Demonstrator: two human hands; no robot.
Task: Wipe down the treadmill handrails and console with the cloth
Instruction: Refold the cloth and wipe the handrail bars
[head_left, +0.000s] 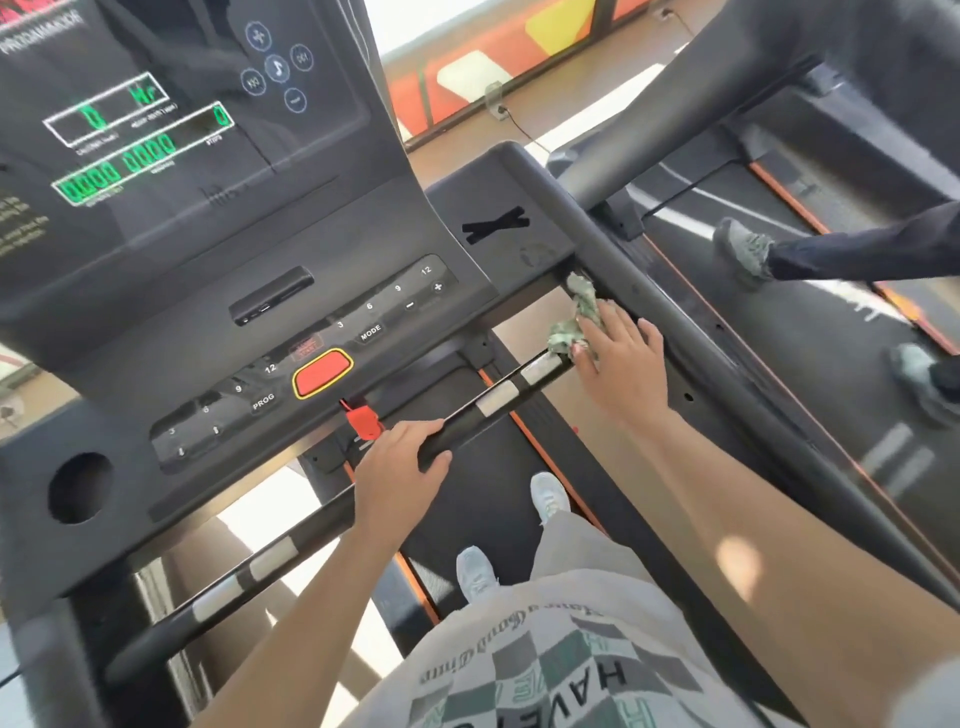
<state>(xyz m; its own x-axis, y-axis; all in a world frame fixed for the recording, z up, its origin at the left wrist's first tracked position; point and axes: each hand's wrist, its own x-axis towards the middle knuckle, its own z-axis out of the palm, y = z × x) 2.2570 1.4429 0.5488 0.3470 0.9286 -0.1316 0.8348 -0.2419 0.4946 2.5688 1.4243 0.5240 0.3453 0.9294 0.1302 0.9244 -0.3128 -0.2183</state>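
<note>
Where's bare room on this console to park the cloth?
The flat ledge with the tape cross, between the button strip and right handrail, is bare. So is the cup hole at left. The strip around the red button is crowded. The left hand grips the crossbar.

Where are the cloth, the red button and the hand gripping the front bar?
cloth (581, 312), head view, its crumpled middle.
red button (322, 374), head view, its red face.
left hand (397, 467), head view, the back of it.

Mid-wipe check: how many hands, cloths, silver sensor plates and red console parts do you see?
Bare hands: 2
Crumpled green cloth: 1
Silver metal sensor plates on black crossbar: 4
Red oval stop button: 1
Red plastic safety clip: 1
Total: 9
</note>
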